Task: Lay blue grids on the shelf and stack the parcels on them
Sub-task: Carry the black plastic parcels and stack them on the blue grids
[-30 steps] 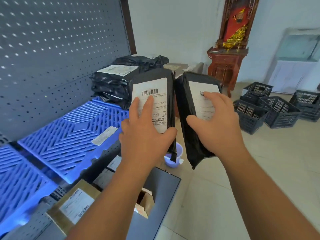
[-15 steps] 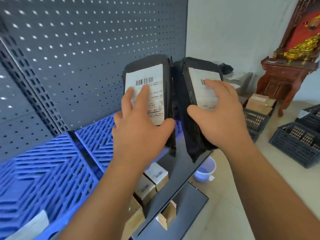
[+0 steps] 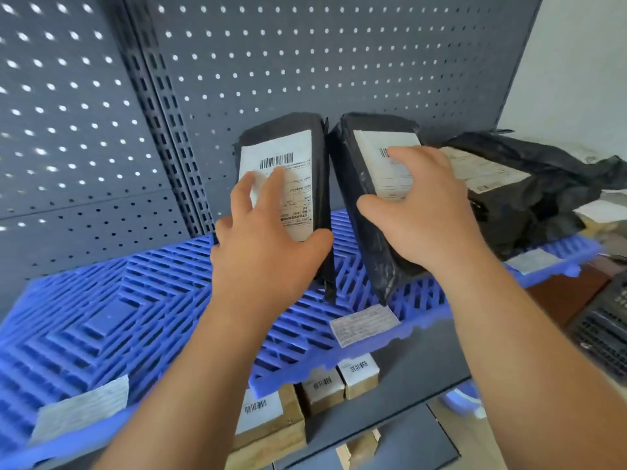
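My left hand (image 3: 264, 245) grips a black bagged parcel (image 3: 305, 144) with a white barcode label, held upright above the blue grids. Beside it, my right hand (image 3: 424, 212) grips a second black parcel (image 3: 366, 232), tilted slightly, its label partly hidden under my fingers. The two parcels almost touch. Blue plastic grids (image 3: 118, 320) lie side by side on the dark shelf, running from the left edge to the right. A pile of black bagged parcels (image 3: 529, 184) rests on the grid at the right end.
A grey perforated back panel (image 3: 305, 62) rises behind the shelf. Brown cardboard boxes (image 3: 322, 388) with labels sit on the lower shelf. White paper labels (image 3: 364, 323) lie on the grids' front edge. A dark crate (image 3: 607, 330) stands on the floor at right.
Both hands have carried the two parcels left and in over the blue grids, nearer the back panel. The view has swung left toward the shelf; the room at right has dropped out of sight.
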`<state>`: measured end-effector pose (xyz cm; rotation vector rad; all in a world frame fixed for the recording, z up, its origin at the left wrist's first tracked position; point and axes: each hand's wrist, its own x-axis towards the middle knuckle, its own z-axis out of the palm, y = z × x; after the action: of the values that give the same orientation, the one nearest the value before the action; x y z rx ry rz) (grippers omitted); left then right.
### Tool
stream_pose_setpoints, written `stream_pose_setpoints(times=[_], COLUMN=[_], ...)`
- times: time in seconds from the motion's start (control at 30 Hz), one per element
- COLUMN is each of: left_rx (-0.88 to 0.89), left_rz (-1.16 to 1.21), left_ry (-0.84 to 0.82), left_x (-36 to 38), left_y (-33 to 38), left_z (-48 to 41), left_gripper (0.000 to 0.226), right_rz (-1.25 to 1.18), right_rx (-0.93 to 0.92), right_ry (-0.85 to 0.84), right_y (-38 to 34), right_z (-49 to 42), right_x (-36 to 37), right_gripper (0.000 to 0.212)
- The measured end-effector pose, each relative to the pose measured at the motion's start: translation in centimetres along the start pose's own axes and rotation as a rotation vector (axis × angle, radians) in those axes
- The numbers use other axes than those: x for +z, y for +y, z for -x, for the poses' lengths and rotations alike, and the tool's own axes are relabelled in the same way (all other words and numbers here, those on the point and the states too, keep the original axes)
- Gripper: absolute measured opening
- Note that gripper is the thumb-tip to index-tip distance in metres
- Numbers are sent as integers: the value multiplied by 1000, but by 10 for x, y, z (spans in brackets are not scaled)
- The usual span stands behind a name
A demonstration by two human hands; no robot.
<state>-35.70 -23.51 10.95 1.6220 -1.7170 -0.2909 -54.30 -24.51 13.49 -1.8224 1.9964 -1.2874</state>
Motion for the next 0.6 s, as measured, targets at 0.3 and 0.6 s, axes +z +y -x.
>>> stream_pose_setpoints(times=[0.3,0.6], left_rx=[-235,-387], left_rz=[-185,-286], left_ry=[40,-11], left_x=[14,26], left_y=[11,14], left_z=[1,13], left_gripper=[88,85], right_rz=[12,124], right_rx=[-58,-70], right_ry=[-241,-454], right_y=[11,21], right_z=[-36,-41], right_x=[20,34], right_gripper=[74,72])
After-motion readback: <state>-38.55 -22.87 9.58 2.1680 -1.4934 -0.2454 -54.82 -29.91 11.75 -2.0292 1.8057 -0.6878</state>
